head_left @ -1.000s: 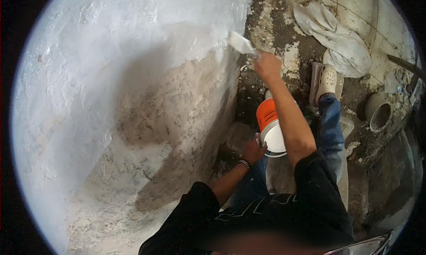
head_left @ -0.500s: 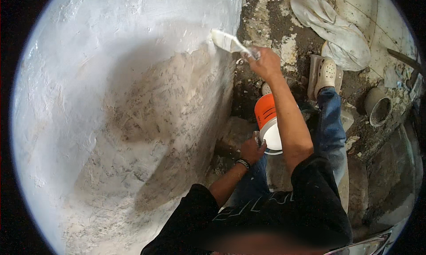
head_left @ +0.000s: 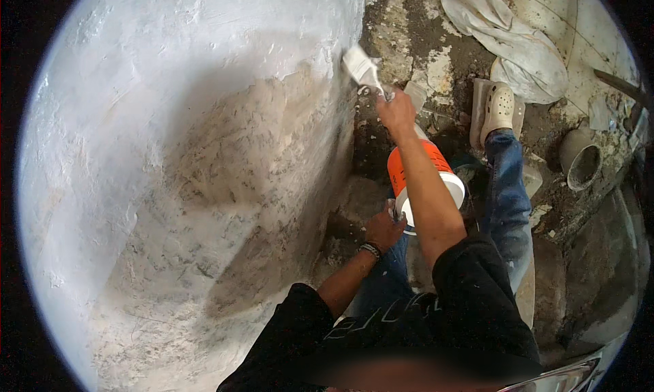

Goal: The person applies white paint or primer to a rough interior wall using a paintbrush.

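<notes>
A white-coated paintbrush point(head_left: 362, 65) is in my right hand point(head_left: 396, 112), its handle gripped in closed fingers. The bristles point up and left at the edge of the wall point(head_left: 225, 146), too close to tell whether they touch. White paint covers the wall's upper and left parts; a rough beige and grey patch stays bare in the middle, partly under shadow. My left hand point(head_left: 386, 229) is closed on the rim of an orange bucket point(head_left: 400, 170), which tilts toward me. White shows at the bucket's mouth; my right forearm hides part of it.
A crumpled white sack point(head_left: 507, 41) lies on the dirty floor at the top right. My foot in a beige clog point(head_left: 499, 109) stands on a block. Further right are a small grey pot point(head_left: 580, 161) and a dark curved strip point(head_left: 620, 88).
My right hand has drawn the brush slightly right and down, and its bristles have turned more upright. My forearm has shifted left, uncovering the bucket's right side. The left hand keeps its hold.
</notes>
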`<state>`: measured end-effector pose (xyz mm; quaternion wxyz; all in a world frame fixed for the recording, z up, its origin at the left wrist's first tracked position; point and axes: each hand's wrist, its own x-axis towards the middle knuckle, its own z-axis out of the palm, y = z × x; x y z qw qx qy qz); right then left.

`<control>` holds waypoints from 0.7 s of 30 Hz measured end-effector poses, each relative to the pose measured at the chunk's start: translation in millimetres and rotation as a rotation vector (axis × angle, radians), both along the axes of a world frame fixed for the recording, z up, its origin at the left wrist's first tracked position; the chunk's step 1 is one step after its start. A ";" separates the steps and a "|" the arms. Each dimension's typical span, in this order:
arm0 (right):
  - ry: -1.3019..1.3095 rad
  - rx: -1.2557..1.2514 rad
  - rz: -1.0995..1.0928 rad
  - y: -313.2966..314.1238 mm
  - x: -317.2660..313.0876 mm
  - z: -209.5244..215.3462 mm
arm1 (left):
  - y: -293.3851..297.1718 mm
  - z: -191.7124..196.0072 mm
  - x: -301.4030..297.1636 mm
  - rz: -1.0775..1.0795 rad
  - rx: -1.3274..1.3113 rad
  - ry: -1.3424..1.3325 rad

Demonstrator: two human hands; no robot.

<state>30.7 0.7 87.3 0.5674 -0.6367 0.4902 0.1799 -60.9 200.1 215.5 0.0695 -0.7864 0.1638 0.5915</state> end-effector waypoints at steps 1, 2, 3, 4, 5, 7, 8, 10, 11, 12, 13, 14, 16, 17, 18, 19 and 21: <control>-0.042 -0.038 0.025 3.4 -0.4 -0.5 | -1.5 0.5 0.0 -0.026 0.010 0.001; -0.054 -0.015 0.090 6.2 -0.6 -0.8 | -3.0 0.8 0.9 -0.038 0.010 0.051; -0.143 0.000 0.199 8.3 -0.6 -1.3 | -3.7 2.2 1.5 -0.058 0.025 0.003; -0.115 -0.065 0.152 9.8 -0.6 -2.0 | -4.6 2.5 2.4 -0.016 0.027 0.004; -0.026 -0.013 0.035 11.0 -0.5 -2.8 | -4.7 2.8 2.9 0.054 0.057 0.081; 0.173 -0.062 -0.282 12.3 0.5 -5.4 | -3.9 1.6 3.7 0.015 0.057 0.054; 0.085 -0.070 -0.283 12.4 1.2 -6.9 | -3.1 0.0 4.2 0.007 0.069 0.140; -0.200 -0.134 0.161 11.4 2.7 -9.8 | -0.4 -1.0 1.7 -0.048 0.022 0.018; -0.140 -0.126 0.163 10.7 3.1 -11.1 | 0.9 -2.5 1.0 -0.076 -0.024 0.007; -0.176 -0.124 0.151 9.9 3.2 -12.2 | 3.1 -2.4 -0.1 -0.081 -0.046 -0.074; -0.036 -0.079 0.013 9.0 3.2 -13.2 | 4.5 -3.3 -0.7 -0.031 -0.056 -0.065; 0.178 -0.050 -0.127 7.9 3.2 -14.3 | 5.4 -4.2 -1.4 0.030 -0.054 0.015; 0.059 -0.120 -0.148 5.4 3.3 -15.6 | 6.1 -4.5 -1.5 0.007 -0.097 -0.055; -0.033 -0.101 0.035 4.1 3.3 -16.0 | 5.8 -4.2 -1.0 -0.001 -0.138 -0.025; -0.125 -0.051 0.235 2.9 3.5 -16.3 | 5.1 -3.9 0.2 -0.003 -0.125 -0.065; 0.003 -0.063 0.132 1.9 3.6 -16.4 | 3.6 -3.6 0.8 -0.020 -0.064 -0.074; 0.037 -0.036 -0.055 0.4 4.8 -17.2 | 0.3 -2.7 3.0 -0.037 -0.002 -0.076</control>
